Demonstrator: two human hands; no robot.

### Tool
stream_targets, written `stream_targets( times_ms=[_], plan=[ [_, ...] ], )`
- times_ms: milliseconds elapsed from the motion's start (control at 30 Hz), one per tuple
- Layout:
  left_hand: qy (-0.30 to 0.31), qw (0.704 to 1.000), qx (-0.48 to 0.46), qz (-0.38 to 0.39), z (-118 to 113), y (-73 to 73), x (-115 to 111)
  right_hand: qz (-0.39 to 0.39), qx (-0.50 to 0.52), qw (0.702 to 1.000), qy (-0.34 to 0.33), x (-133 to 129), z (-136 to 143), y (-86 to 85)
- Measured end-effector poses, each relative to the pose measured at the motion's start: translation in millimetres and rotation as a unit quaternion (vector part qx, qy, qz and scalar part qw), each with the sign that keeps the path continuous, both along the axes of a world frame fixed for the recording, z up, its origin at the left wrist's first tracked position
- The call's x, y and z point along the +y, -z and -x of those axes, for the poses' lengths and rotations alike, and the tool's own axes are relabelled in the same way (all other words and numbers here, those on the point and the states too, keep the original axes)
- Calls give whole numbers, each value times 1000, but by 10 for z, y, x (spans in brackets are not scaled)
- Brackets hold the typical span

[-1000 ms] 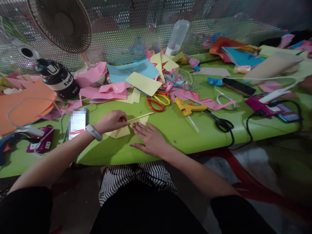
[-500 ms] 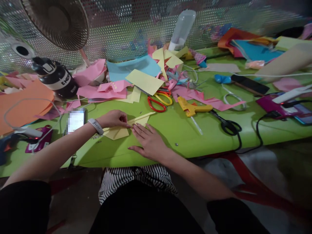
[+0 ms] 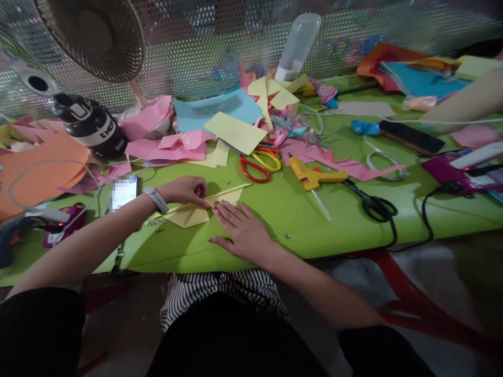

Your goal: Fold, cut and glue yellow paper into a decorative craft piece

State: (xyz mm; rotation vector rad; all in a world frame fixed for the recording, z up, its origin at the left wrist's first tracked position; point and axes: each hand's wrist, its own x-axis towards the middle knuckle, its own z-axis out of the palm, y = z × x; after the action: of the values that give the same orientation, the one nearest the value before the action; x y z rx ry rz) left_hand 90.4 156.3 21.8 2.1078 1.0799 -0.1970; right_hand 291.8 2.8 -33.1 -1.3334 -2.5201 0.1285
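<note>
A folded piece of pale yellow paper lies on the green tabletop in front of me, with a narrow raised fold along its far edge. My left hand, with a white watch on its wrist, is closed with the fingertips pinching that fold near the middle. Flat over the paper's right part rests my right hand, fingers stretched out and thumb apart. Small bits lie by the paper's left end. Just beyond are scissors with red and yellow handles and a yellow glue gun.
A lit phone lies left of my forearm, near a black bottle and a fan. Pink, blue and yellow paper scraps pile along the back. Black-handled scissors and cables lie right. Another person's arm reaches in at far right.
Both hands stay on the yellow paper in nearly the same pose. The view has shifted slightly, so things on the right appear a little farther right.
</note>
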Motion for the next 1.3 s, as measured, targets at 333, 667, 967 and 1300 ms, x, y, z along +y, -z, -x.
stream_targets(
  times_ms=[333, 667, 967, 1300],
  plan=[
    [24, 998, 55, -22, -136, -31, 87, 0, 1, 1000, 6, -12, 7, 17],
    [45, 997, 61, 24, -154, -114, 156, 1, 7, 1000, 2, -7, -6, 15],
    [47, 994, 67, 75, -150, -137, 222, 1, -5, 1000, 0, 4, -9, 30],
    [75, 989, 63, 106, -153, -132, 284, -9, -9, 1000, 0, 11, -7, 44]
  ],
)
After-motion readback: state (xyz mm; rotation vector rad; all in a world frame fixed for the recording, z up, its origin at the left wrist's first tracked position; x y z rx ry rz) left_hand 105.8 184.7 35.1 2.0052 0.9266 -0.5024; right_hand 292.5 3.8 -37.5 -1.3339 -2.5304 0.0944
